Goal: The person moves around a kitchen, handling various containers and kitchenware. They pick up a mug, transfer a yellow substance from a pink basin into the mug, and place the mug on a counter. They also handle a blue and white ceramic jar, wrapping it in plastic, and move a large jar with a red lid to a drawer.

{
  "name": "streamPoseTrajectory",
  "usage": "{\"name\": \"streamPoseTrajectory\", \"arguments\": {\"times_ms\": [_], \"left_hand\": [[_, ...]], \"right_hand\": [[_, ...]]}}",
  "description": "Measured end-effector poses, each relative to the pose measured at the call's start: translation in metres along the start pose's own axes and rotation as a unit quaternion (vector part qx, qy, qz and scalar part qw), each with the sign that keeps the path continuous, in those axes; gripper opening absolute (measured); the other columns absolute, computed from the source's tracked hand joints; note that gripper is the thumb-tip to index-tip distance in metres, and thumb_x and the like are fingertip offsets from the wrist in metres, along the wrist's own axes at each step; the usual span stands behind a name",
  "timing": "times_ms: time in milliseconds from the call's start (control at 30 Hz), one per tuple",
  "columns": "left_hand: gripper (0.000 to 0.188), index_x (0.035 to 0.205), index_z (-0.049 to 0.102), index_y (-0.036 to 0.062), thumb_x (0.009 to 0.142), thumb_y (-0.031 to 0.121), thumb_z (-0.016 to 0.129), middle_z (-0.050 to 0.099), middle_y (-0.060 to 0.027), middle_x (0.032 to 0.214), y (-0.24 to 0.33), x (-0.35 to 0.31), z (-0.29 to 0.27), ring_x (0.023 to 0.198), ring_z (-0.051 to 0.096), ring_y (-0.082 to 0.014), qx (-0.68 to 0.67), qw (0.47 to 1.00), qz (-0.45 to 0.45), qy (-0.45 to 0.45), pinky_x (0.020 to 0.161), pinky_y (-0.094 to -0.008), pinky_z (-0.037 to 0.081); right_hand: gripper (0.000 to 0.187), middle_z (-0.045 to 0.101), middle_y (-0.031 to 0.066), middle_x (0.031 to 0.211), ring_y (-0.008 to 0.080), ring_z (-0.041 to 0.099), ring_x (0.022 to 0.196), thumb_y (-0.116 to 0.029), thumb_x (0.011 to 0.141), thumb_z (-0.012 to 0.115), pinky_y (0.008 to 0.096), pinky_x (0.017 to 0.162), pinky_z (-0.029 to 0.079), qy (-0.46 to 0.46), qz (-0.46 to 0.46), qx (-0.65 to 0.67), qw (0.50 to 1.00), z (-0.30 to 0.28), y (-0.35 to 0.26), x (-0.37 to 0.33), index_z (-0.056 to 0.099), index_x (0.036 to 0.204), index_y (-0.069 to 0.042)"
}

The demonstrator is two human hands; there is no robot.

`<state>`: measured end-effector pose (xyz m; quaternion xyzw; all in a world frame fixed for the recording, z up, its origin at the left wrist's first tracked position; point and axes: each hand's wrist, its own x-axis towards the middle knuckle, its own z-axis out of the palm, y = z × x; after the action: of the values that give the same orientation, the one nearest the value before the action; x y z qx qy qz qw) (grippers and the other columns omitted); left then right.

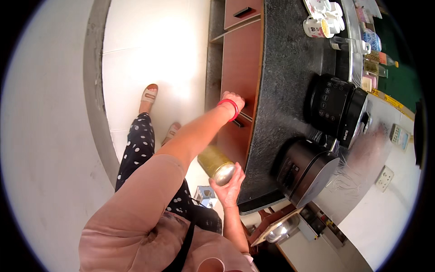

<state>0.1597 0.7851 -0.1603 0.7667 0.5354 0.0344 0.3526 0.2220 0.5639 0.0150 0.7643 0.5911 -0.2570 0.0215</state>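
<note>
My left hand (pixel 233 101), with a red bangle on its wrist, reaches across to the reddish-brown cabinet door (pixel 240 59). Its fingers are curled at a dark door handle (pixel 245 107), which they partly cover. Closer to my body, my right hand (pixel 230 187) grips a cylindrical jar (pixel 212 161) with a yellowish side and a shiny silver end. The jar is tilted, its silver end toward the palm. It is held beside the cabinet front, below the counter edge.
On the dark speckled countertop (pixel 290 59) stand two black kitchen appliances, one (pixel 333 106) behind the other (pixel 303 170). White mugs (pixel 317 28), a clear pitcher (pixel 346 44) and several jars stand farther off. A silver box (pixel 206 196) sits low near my legs, and a wooden stool (pixel 272 226) stands past the counter's end.
</note>
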Motion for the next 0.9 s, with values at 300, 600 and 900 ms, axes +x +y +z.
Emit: {"name": "streamPoseTrajectory", "arguments": {"times_ms": [300,600,900], "left_hand": [[0.014,0.074,0.060,0.0103,0.074,0.022,0.051,0.061,-0.0064,0.079,-0.101,-0.012,-0.019,0.080,0.058,-0.0233,0.006,0.960,0.279,0.010,0.072,-0.0364,0.047],[0.010,0.072,0.056,0.0139,0.067,0.021,0.060,0.058,-0.0013,0.070,-0.283,-0.058,-0.156,0.073,0.056,-0.0218,0.116,0.955,0.268,-0.054,0.067,-0.0342,0.045],[0.030,0.115,0.054,0.0090,0.086,0.015,0.049,0.063,-0.0061,0.097,-0.384,-0.065,-0.203,0.089,0.058,-0.0165,-0.129,0.972,0.009,0.197,0.077,-0.0278,0.045]], "right_hand": [[0.095,0.036,0.0212,0.116,0.0362,0.039,0.108,-0.025,0.052,0.077,0.0417,0.091,0.037,-0.051,0.048,0.023,0.997,0.032,-0.032,0.041,0.024,0.129,-0.006],[0.094,0.039,0.0215,0.112,0.0366,0.037,0.107,-0.022,0.053,0.077,0.0430,0.092,0.035,-0.004,-0.004,0.077,0.997,0.076,-0.058,0.138,0.024,0.129,-0.005],[0.092,0.041,0.0136,0.120,0.0219,0.051,0.092,-0.022,0.063,0.072,0.0306,0.060,0.046,0.097,0.180,0.300,0.932,0.110,-0.069,0.268,0.018,0.137,-0.010]]}}
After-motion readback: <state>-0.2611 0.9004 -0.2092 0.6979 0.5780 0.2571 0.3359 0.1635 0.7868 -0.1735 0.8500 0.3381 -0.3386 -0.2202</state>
